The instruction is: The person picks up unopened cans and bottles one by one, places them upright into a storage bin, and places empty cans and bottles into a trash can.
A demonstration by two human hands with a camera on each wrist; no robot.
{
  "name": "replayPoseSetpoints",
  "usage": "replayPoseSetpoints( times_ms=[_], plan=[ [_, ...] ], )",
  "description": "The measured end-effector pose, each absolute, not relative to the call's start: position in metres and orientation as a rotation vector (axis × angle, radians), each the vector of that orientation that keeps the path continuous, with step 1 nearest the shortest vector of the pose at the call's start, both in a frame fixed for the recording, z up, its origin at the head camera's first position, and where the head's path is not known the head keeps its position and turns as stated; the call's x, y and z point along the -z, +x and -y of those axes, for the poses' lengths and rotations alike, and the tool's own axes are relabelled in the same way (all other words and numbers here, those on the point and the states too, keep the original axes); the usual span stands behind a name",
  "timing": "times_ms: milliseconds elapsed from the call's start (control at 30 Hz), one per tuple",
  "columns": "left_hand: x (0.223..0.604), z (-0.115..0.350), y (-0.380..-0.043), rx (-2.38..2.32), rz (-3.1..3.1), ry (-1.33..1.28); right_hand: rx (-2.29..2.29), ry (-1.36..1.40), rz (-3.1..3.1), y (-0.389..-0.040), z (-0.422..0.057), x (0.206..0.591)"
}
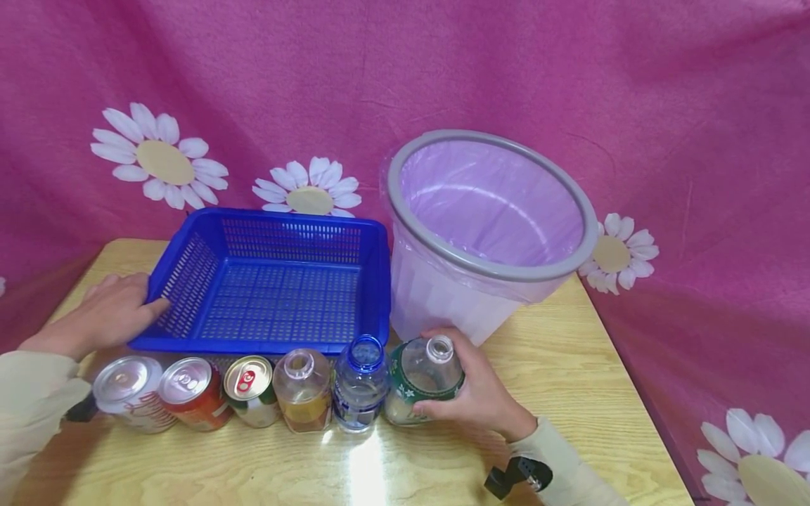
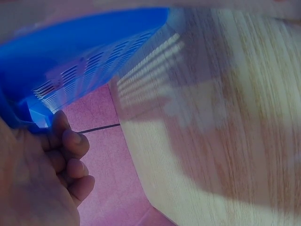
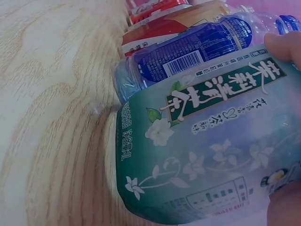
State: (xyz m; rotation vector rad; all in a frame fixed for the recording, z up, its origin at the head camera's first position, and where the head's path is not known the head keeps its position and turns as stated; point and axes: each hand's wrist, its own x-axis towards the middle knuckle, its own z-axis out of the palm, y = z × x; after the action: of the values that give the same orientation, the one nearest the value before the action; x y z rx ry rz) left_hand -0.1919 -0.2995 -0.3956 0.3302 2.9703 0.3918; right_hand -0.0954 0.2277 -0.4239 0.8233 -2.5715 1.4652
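Green bottle (image 3: 216,146): "茉莉清茶"; blue-labelled bottle (image 3: 207,47): barcode (image 3: 182,64).

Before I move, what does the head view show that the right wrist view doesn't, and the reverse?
Only the head view shows the blue basket, the lined bin and the left hand. Only the right wrist view shows the barcode on the blue-labelled bottle. Both share that bottle, the green-labelled bottle, the right hand gripping it and the table.
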Motion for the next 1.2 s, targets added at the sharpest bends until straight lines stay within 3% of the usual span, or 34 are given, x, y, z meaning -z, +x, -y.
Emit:
replayPoseSetpoints(
  times_ms=[1200],
  plan=[
    [0.3989, 0.3008, -0.194, -0.39, -2.993, 0.365, -1.402, 0.899, 2.576, -0.0947, -0.2297, 0.4169]
  ],
)
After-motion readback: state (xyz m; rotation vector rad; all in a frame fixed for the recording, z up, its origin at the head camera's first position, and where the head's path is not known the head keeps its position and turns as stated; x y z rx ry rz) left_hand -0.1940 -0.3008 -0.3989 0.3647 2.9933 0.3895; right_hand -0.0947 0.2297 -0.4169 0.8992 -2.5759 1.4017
